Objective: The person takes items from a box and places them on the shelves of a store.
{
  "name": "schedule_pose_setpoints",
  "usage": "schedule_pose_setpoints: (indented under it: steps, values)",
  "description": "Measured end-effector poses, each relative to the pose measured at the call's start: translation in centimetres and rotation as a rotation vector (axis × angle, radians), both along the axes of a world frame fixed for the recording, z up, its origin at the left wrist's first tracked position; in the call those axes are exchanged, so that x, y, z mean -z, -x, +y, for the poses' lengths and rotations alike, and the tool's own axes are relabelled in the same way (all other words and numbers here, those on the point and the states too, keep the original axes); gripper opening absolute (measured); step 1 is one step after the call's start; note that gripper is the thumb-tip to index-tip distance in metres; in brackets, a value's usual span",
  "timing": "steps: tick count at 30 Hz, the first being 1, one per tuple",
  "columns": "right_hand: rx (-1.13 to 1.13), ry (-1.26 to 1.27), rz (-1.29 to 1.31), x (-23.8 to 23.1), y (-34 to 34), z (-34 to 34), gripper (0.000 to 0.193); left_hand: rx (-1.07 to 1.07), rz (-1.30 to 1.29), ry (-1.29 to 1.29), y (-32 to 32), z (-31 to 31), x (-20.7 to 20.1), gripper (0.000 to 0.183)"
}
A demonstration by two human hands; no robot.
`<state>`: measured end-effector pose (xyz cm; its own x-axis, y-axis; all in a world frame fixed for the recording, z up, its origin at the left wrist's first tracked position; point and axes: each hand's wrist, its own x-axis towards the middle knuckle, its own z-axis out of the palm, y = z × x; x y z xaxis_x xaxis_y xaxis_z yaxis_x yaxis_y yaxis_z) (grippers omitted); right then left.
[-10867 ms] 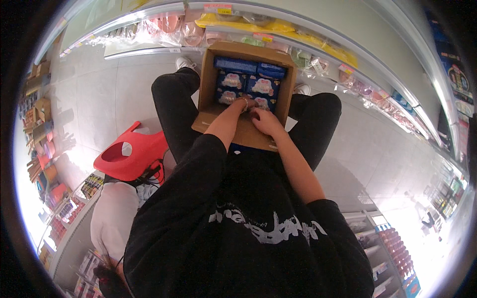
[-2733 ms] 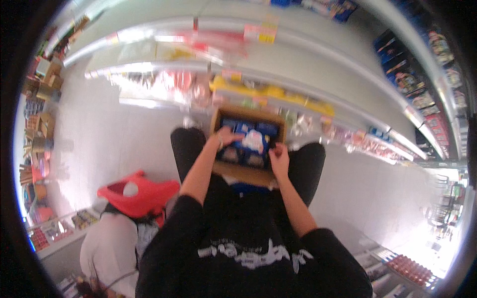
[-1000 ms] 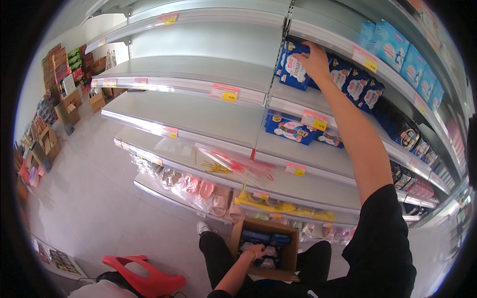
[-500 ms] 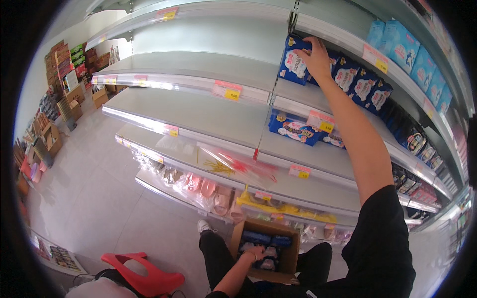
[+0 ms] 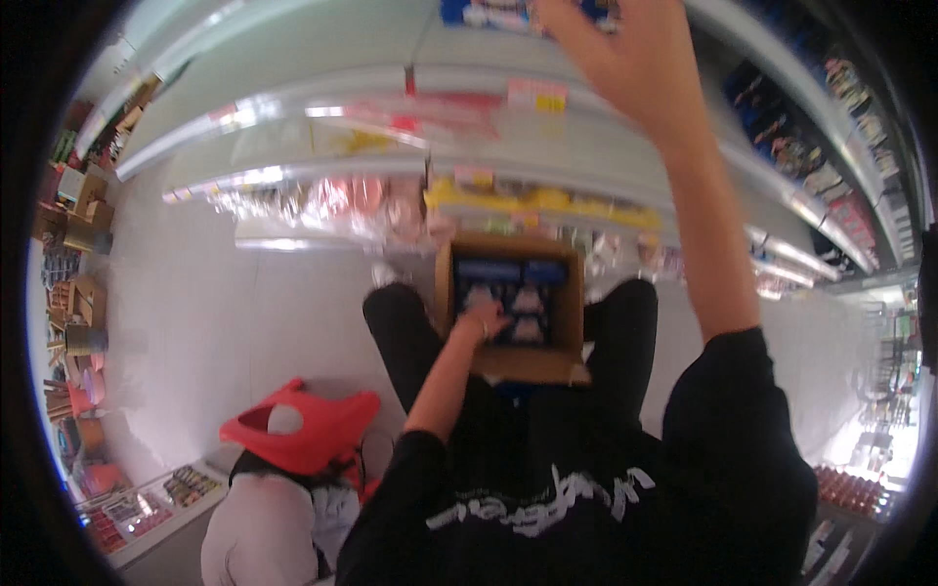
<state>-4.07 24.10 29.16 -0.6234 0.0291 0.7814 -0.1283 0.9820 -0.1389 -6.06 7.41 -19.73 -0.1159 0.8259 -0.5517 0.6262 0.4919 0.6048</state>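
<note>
My right hand [image 5: 640, 63] is raised at the top edge, blurred, its thumb spread away from the fingers and nothing seen in it. Part of the fingers is cut off. Behind the thumb, blue packs [image 5: 484, 14] lie on a shelf. Between my legs stands an open cardboard box [image 5: 574, 313] holding several dark blue packs with pale cloud-shaped labels. My left hand [image 5: 481, 318] is down inside it, fingers spread and resting on a pack [image 5: 529, 330] group at the box's middle. Blur hides the fine finger detail.
Shelves [image 5: 293, 117] run across ahead, with a yellow strip of wrapping [image 5: 547, 203] and plastic-wrapped pink slippers [image 5: 362, 200] low down. A red plastic stool [image 5: 303, 425] stands at the left by a pale bag [image 5: 259, 527]. Dark packs [image 5: 782, 127] fill shelves at the right.
The view has tilted down toward the box. My right hand has come away from the upright blue pack on the upper shelf. My left hand stays in the box.
</note>
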Motion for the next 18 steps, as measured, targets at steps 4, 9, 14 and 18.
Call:
schedule_pose_setpoints:
  steps: [4, 9, 14, 18]
  values:
    - [0.072, 0.662, -0.424, 19.6, -9.0, -2.5, 0.023, 0.109, -0.037, 0.120, -0.9, 1.3, -2.4, 0.041]
    - [0.143, 1.031, -0.815, 38.4, -17.5, -6.9, 0.018, 0.313, 0.078, 0.226, -1.7, 0.3, -0.6, 0.048]
    - [0.411, 1.172, -0.876, 42.4, -19.6, -7.6, 0.021, 0.636, 0.186, 0.534, 0.0, 3.3, 0.5, 0.047]
    - [0.344, 1.223, -0.903, 42.5, -18.8, -7.3, 0.022, 0.340, 0.330, 0.372, 2.5, 5.5, 0.9, 0.051]
